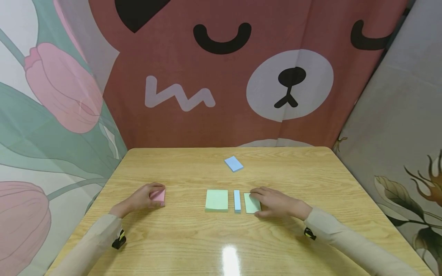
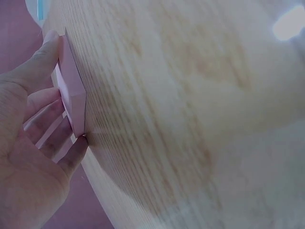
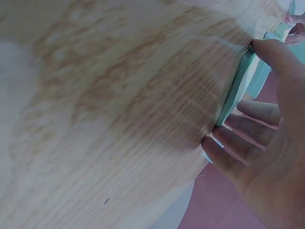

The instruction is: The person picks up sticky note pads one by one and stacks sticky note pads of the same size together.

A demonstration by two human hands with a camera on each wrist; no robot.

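Observation:
A pink sticky-note pad (image 1: 158,196) lies at the table's left, and my left hand (image 1: 146,196) grips it between thumb and fingers. The left wrist view shows the pink pad (image 2: 74,95) within the left hand (image 2: 35,114). Right of centre, my right hand (image 1: 276,203) holds the near and far edges of a narrow green pad (image 1: 251,204). In the right wrist view the right hand (image 3: 267,133) has its thumb and fingertips at the ends of the green pad (image 3: 233,90). A slim blue pad (image 1: 237,201) and a larger green pad (image 1: 216,200) lie beside it.
Farther back on the wooden table (image 1: 179,230), a blue pad (image 1: 233,164) lies at an angle. A curtain with a bear print (image 1: 221,126) hangs behind the table's back edge, with patterned cloths on both sides.

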